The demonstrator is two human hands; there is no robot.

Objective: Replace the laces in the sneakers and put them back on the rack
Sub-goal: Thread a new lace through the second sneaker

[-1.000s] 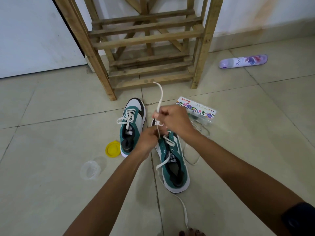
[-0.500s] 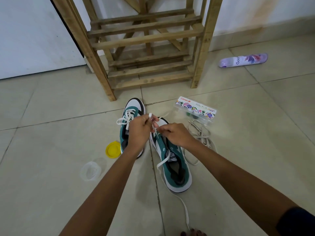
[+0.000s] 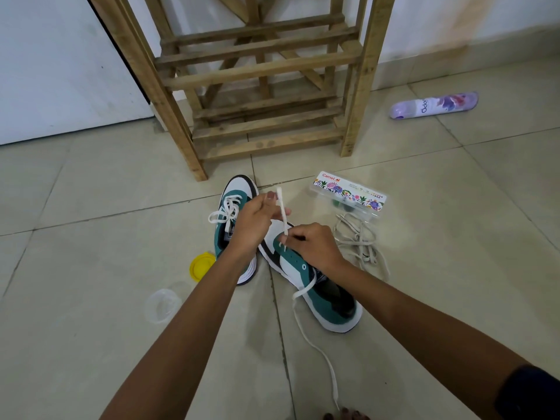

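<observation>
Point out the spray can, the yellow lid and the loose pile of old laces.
spray can (image 3: pixel 434 105), head view, middle of its body.
yellow lid (image 3: pixel 201 266), head view, its centre.
old laces (image 3: pixel 359 242), head view, middle of the tangle.

Rough wooden rack (image 3: pixel 257 68); glossy floor tiles (image 3: pixel 91 268); cloth lace (image 3: pixel 283 212).

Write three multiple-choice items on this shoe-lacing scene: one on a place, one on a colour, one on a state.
1. Where does the purple spray can lie?
A. on the wooden slatted rack
B. on the tiled floor, right of the rack
C. inside a sneaker

2. What colour is the round plastic lid beside the laced green-and-white sneaker?
A. yellow
B. red
C. blue

3. What is the left hand doing?
A. resting open on the floor
B. gripping the spray can
C. pinching the white lace end

Answers: B, the can lies on tile; A, the lid is yellow; C, fingers pinch the lace upright.
</observation>
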